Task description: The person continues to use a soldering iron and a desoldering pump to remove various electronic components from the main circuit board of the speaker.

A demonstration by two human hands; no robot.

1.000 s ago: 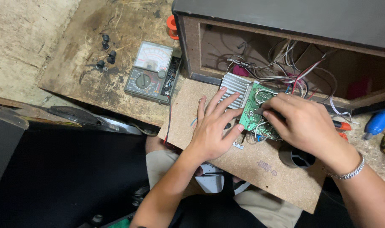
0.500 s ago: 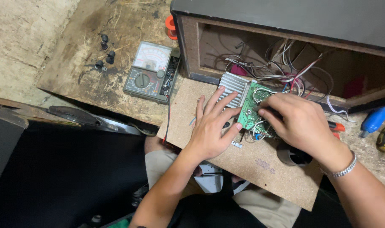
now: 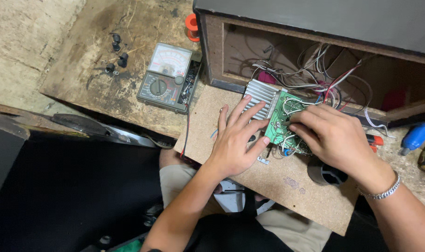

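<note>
Right now we seem to be working on the green circuit board (image 3: 282, 122), with its ribbed silver heat sink (image 3: 261, 95), which lies on a loose sheet of fibreboard (image 3: 287, 186) in front of the open wooden cabinet (image 3: 315, 51). Our left hand (image 3: 236, 142) lies flat and open, fingers spread, pressing on the heat sink end and the board's near edge to steady it. Our right hand (image 3: 331, 140) is curled over the board's far side, fingertips down among the small wires (image 3: 310, 84); whether it pinches a wire or a part we cannot tell, since the fingers hide it. We judge this a probing or loosening step, and the next move calls for a careful pull with the board held still. An analogue multimeter (image 3: 168, 77) rests on the desk (image 3: 105, 93), well to the left.
</note>
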